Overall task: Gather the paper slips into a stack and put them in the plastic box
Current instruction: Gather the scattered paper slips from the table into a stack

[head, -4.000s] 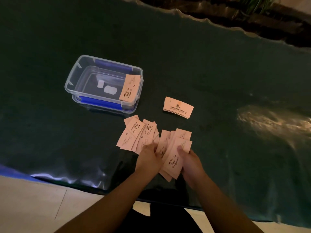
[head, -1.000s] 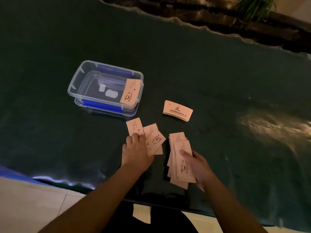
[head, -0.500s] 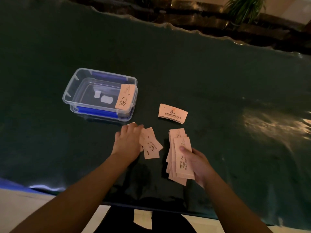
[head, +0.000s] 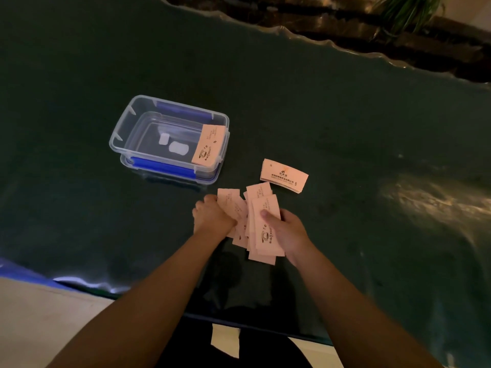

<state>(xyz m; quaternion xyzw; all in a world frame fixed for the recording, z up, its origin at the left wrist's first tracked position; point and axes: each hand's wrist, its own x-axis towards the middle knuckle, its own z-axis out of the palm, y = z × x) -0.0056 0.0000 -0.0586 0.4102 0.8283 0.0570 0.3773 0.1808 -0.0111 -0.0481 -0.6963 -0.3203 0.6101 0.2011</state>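
Note:
Several pink paper slips [head: 261, 229] are bunched together on the dark green table between my hands. My right hand [head: 285, 229] grips the taller bunch, thumb pressed on the top slip. My left hand [head: 212, 217] is closed around a few slips [head: 229, 201] and holds them against that bunch. A neat stack of slips [head: 284, 175] lies flat just beyond, to the right. The clear plastic box [head: 125, 123] with blue clips sits open at the left, one slip [head: 208, 144] leaning against its right inner wall.
The table's near edge [head: 87, 284] runs just under my forearms, with pale floor below. The far edge [head: 345, 46] is wavy, with dark ledges and a plant [head: 406, 11] behind it. A bright glare patch [head: 430, 203] lies on the right.
My left hand has swept the few loose slips rightward and closed on them, bringing them against the bunch in my right hand. The two hands are now together.

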